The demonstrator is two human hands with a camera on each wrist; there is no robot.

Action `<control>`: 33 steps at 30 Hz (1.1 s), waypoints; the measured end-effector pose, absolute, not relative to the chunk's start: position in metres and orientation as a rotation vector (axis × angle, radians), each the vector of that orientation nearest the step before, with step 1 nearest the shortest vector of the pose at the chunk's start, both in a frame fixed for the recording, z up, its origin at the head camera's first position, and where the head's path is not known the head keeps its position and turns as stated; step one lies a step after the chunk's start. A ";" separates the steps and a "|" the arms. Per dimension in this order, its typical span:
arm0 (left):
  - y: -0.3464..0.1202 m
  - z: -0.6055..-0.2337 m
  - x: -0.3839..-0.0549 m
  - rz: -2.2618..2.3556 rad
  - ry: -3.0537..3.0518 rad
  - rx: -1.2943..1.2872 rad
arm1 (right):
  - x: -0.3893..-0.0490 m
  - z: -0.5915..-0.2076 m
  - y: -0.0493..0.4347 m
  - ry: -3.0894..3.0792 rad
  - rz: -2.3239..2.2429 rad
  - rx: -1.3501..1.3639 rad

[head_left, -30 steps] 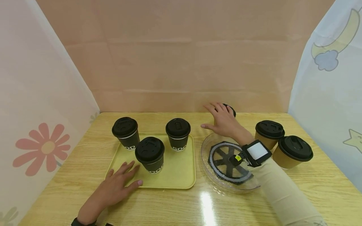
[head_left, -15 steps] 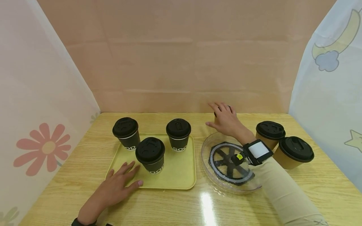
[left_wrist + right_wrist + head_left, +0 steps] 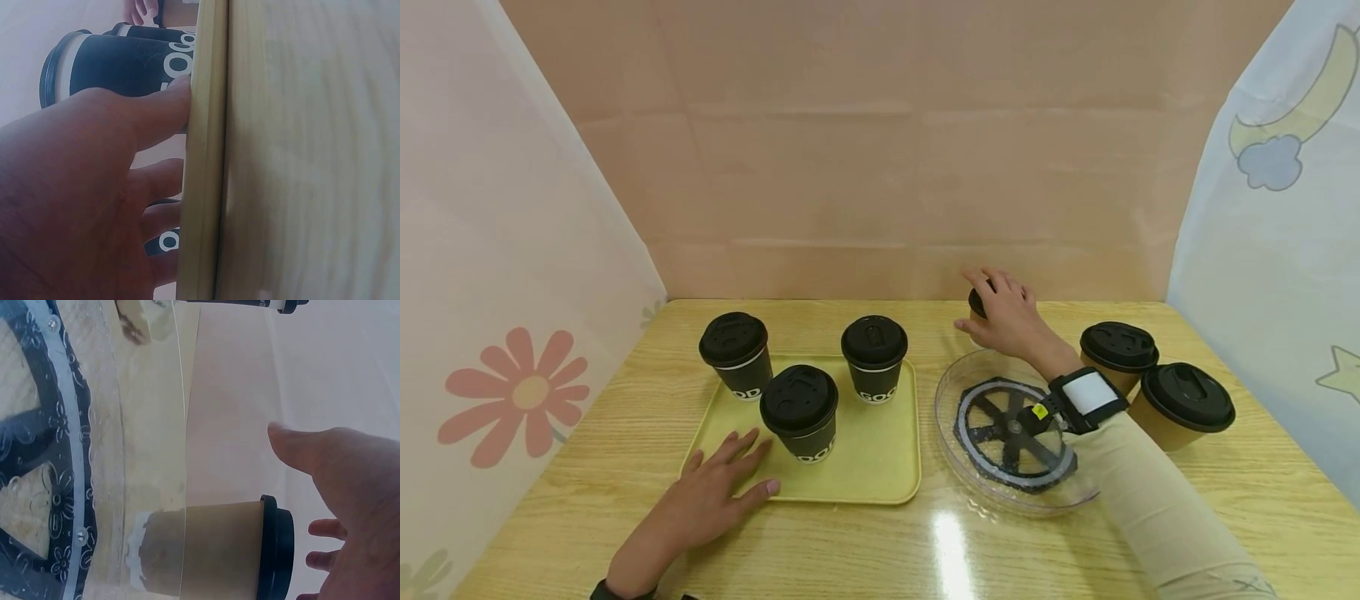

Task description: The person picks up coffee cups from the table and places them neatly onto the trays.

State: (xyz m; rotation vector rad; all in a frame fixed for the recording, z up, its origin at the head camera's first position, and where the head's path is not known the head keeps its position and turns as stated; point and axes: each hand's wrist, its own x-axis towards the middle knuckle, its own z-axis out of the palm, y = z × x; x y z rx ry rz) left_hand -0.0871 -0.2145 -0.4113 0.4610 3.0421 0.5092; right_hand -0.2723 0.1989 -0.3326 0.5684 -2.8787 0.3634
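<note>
My left hand (image 3: 715,496) rests on the front left of the yellow tray (image 3: 872,462), fingers spread; in the left wrist view its thumb (image 3: 153,115) meets the tray edge. On that tray stand three black paper cups with lids: one at the back left (image 3: 733,346), one in front (image 3: 801,408) and one at the back right (image 3: 874,354). My right hand (image 3: 1011,325) hovers with loosely bent fingers over a black-lidded brown paper cup (image 3: 222,550) at the table's back. A gap shows between thumb and lid in the right wrist view. The hand hides most of this cup in the head view.
A clear round dish (image 3: 947,454) with a dark spoked wheel pattern sits below my right forearm. Two more brown cups with black lids, one behind (image 3: 1118,350) and one nearer (image 3: 1186,400), stand at the right. A plain backdrop (image 3: 850,167) rises behind the table.
My right hand has shifted a little to the right over the brown cup, so more of the lid's left side shows. The left hand and the cups stay put.
</note>
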 end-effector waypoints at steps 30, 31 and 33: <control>-0.213 -0.411 -0.087 0.515 3.021 0.439 | -0.282 -0.349 0.220 -2.849 0.396 0.591; -0.213 -0.411 -0.087 0.514 3.022 0.440 | -0.283 -0.349 0.220 -2.841 0.399 0.597; -0.213 -0.412 -0.088 0.511 3.025 0.440 | -0.283 -0.350 0.222 -2.830 0.407 0.611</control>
